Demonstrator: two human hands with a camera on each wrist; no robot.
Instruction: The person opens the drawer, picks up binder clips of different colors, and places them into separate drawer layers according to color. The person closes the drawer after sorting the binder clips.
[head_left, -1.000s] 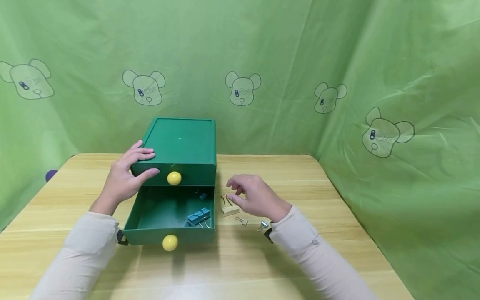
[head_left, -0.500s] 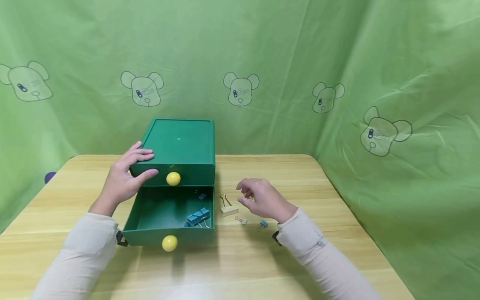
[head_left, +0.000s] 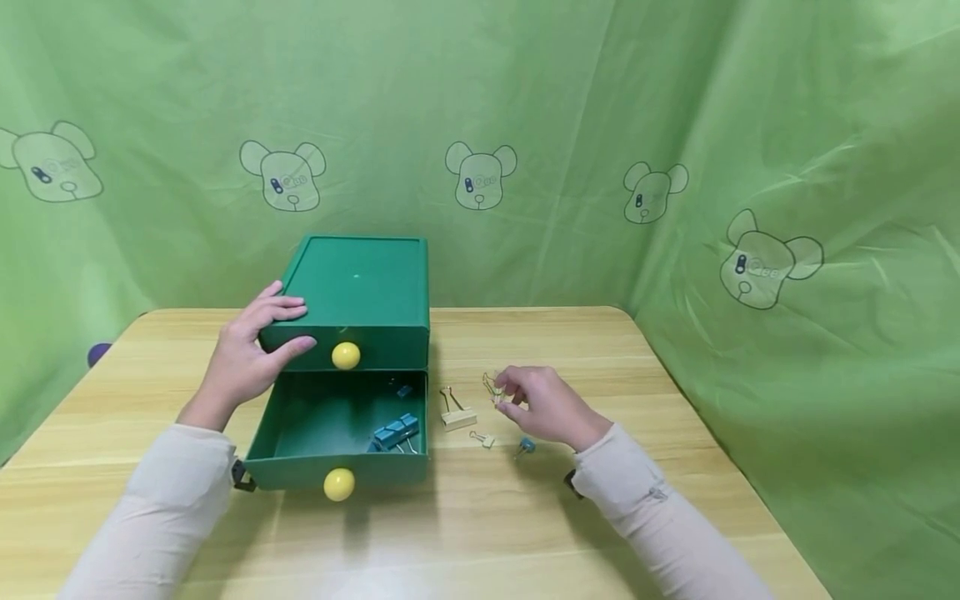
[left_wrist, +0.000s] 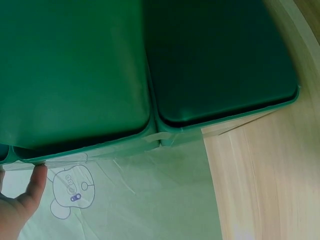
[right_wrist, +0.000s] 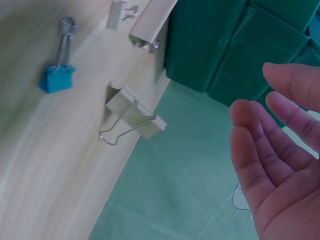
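My left hand rests on the upper left corner of the green drawer unit, straight fingers on the top and thumb across the upper drawer's front. The lower drawer is pulled out and holds several blue binder clips. My right hand is over the table, fingertips close to a cream binder clip. In the right wrist view this clip lies on the table, apart from the bent fingers, with nothing between them and the thumb.
Right of the drawer lie a large cream binder clip, a small cream one and a small blue one. Yellow round knobs stick out from the drawer fronts. Green curtain surrounds the wooden table.
My right hand has moved right and slightly toward me, away from the drawer unit, which brings the cream clip by its fingertips into view. My left hand stays on the unit.
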